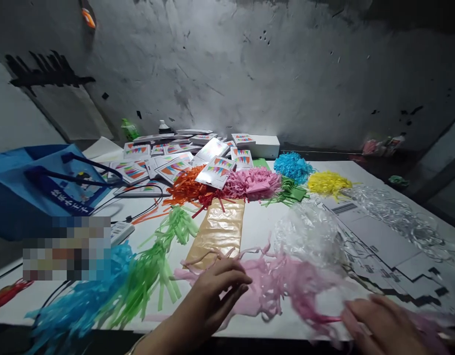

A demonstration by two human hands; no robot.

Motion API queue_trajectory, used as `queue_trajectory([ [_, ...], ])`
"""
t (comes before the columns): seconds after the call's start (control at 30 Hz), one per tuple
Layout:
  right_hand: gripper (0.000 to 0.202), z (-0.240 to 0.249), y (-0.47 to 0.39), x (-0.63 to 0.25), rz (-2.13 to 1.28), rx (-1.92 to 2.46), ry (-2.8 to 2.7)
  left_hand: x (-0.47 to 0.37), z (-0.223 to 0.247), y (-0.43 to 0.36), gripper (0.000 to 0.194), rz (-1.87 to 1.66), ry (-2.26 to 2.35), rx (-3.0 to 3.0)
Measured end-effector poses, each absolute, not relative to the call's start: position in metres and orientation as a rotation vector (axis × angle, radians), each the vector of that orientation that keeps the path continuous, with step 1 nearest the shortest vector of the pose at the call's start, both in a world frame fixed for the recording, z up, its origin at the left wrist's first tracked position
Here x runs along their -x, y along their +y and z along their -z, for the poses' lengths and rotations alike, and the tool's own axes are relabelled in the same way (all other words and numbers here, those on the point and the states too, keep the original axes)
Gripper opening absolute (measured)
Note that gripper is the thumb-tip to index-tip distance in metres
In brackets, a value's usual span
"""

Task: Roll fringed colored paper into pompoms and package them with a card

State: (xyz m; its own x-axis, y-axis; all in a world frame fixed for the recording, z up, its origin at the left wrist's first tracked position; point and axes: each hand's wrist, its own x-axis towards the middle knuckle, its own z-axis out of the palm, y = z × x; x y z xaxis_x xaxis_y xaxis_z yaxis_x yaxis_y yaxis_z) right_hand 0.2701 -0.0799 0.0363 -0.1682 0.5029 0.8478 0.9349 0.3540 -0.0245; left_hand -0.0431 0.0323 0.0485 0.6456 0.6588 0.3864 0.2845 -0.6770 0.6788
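A pink tissue-paper tassel garland (264, 286) stretches across the front of the white table, its strips loose and partly blurred. My left hand (220, 291) is over its left part, with fingers loosely bent, thumb apart and nothing plainly gripped. At the right, my right hand (378, 320) is blurred and closed on the twisted, darker pink end of the garland. More pink strips show beyond that hand. Left of my left hand lie light green tissue fringe (153, 266) and blue tissue fringe (90, 296).
Behind are a gold plastic packet (220, 224), crumpled clear plastic (308, 234) and bundles of orange (188, 186), pink (253, 183), blue (294, 167) and yellow fringe (329, 183). Printed packs (171, 167) are heaped farther back. A blue bag (46, 182) stands left; silvery strands (393, 217) lie right.
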Motion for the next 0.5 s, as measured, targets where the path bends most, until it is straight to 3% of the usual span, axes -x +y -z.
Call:
queue_trajectory([
  [0.13,0.042,-0.059,-0.074,-0.229,0.881,0.932,-2.361,-0.004,-0.082,0.026,0.026,-0.524,0.545,-2.033],
  [0.27,0.034,-0.050,-0.076,-0.220,0.846,0.995,-2.208,-0.030,-0.067,0.029,0.039,-0.144,0.518,-1.480],
  [0.4,0.029,-0.027,-0.076,-0.219,0.757,0.970,-1.936,-0.029,-0.046,0.025,0.041,-0.152,0.486,-1.092],
  [0.5,0.018,-0.018,-0.073,-0.209,0.478,1.028,-1.832,-0.032,-0.038,0.012,0.039,-0.310,0.474,-1.012],
])
